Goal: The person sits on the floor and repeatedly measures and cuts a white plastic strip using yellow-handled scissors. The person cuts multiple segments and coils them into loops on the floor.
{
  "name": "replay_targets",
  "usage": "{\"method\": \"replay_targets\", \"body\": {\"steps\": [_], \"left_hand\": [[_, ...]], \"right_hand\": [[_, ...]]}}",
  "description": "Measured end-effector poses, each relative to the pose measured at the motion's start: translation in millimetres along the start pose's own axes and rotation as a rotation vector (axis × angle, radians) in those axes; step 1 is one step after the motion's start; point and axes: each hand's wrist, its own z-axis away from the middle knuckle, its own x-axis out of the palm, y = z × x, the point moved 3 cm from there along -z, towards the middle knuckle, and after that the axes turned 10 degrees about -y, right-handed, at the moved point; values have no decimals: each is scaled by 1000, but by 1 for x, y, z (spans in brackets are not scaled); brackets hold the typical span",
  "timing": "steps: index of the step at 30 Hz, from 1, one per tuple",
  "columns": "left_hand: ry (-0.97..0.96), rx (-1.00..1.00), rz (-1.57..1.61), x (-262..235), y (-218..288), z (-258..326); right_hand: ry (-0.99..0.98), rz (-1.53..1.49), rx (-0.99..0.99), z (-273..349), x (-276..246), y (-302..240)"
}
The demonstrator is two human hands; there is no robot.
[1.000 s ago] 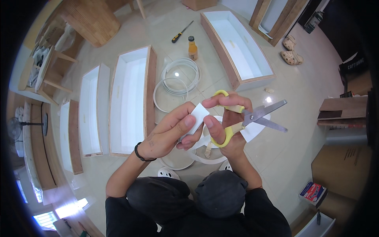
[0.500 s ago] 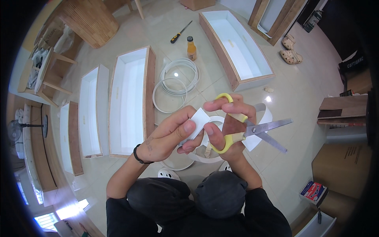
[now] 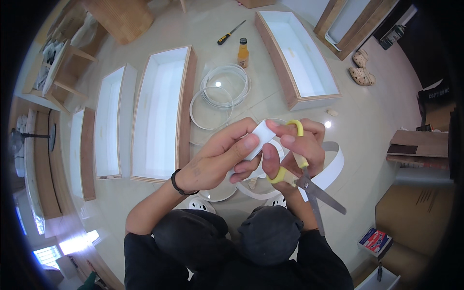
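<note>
Pinched between the thumb and fingers of my left hand point(image 3: 208, 162) is a short folded end of white edging strip point(image 3: 261, 137). My right hand point(image 3: 309, 151) has its fingers through the yellow handles of a pair of scissors point(image 3: 325, 195), whose blades are spread and point down to the right, away from the strip. My right index fingertip touches the strip's upper corner, with the thumb just below it. A wide loop of white strip point(image 3: 334, 166) curls behind my right hand; whether it joins the held end is hidden by my hands.
Long white-lined wooden boxes stand at left point(image 3: 162, 113) and upper right point(image 3: 302, 60). Ahead lie coiled white strip point(image 3: 225, 86), an orange bottle point(image 3: 243, 55) and a yellow-black handled file-like tool point(image 3: 231, 33). Cardboard boxes point(image 3: 411, 217) fill the right side; clogs point(image 3: 361, 76) sit farther back.
Both hands have shifted slightly right. The scissors have swung from pointing right to pointing down-right, blades still apart. My right index finger has come onto the strip's corner.
</note>
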Motion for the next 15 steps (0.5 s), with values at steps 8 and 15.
{"method": "replay_targets", "body": {"steps": [8, 15], "left_hand": [[25, -50, 13, -3, 1, 0], [256, 2, -20, -10, 12, 2]], "right_hand": [[38, -18, 3, 10, 9, 7], [75, -384, 126, 10, 32, 28]]}}
